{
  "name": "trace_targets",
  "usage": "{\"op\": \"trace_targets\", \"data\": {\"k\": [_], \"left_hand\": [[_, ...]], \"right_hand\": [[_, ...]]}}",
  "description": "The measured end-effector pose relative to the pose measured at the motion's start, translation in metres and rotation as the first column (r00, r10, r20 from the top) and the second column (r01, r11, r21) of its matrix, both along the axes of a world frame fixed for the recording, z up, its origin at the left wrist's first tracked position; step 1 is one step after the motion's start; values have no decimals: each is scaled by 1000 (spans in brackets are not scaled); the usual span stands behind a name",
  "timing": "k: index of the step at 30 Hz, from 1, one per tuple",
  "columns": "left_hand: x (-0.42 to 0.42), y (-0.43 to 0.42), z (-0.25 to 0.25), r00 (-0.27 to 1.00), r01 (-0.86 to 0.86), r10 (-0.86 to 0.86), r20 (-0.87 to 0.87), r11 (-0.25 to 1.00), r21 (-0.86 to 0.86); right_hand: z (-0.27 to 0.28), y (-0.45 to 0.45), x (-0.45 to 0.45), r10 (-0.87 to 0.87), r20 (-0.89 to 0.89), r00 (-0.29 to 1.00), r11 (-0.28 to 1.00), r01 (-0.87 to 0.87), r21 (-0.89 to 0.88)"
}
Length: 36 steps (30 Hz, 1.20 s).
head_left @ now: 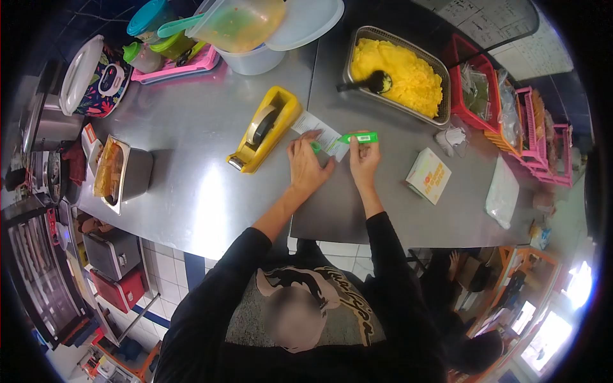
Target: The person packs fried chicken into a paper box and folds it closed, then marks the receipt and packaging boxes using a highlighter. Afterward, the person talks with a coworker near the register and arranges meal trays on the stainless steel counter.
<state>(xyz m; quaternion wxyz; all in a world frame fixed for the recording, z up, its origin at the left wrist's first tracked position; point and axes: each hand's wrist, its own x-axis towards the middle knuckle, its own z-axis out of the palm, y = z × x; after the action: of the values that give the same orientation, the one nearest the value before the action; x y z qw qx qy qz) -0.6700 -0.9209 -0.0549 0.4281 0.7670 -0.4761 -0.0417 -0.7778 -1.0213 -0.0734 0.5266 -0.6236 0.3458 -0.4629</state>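
Observation:
A printed paper slip (pixel 315 127) with a green mark near its lower end lies on the steel table. My left hand (pixel 308 165) rests over its lower left edge, fingers curled around a small green piece that looks like a highlighter cap (pixel 315 147). In my right hand (pixel 365 165), fingers closed, is a green highlighter (pixel 366 136), held at the slip's right edge with its tip toward the paper. Just left of the slip stands a yellow tape dispenser (pixel 290 110). To the right of my right hand sits a small white box with orange and yellow print (pixel 429 176).
Behind the slip is a metal tray (pixel 446 96) of yellow food with a black scoop (pixel 367 82). Plastic tubs (pixel 252 60) and a patterned cooker (pixel 97 76) line the back left. A steel container (pixel 134 172) stands left; red and pink baskets (pixel 495 96) are right.

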Motion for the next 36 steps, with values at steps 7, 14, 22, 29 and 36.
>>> {"op": "trace_targets", "data": {"k": [7,14,22,29,36], "left_hand": [[0,1,3,1000,3,-2,-21,999,40],[0,0,0,1000,0,0,-7,1000,-19],[1,0,3,1000,11,-11,-8,1000,22],[0,15,7,998,68,-67,12,995,-69],[-20,72,24,951,307,-308,33,951,30]], "right_hand": [[0,5,1,168,50,985,985,-165,-50],[-3,6,-4,82,53,995,996,-81,-28],[-1,3,-2,-33,42,999,999,33,11],[42,31,-15,-85,158,984,996,77,54],[89,99,-26,100,84,991,994,-96,-48]]}}
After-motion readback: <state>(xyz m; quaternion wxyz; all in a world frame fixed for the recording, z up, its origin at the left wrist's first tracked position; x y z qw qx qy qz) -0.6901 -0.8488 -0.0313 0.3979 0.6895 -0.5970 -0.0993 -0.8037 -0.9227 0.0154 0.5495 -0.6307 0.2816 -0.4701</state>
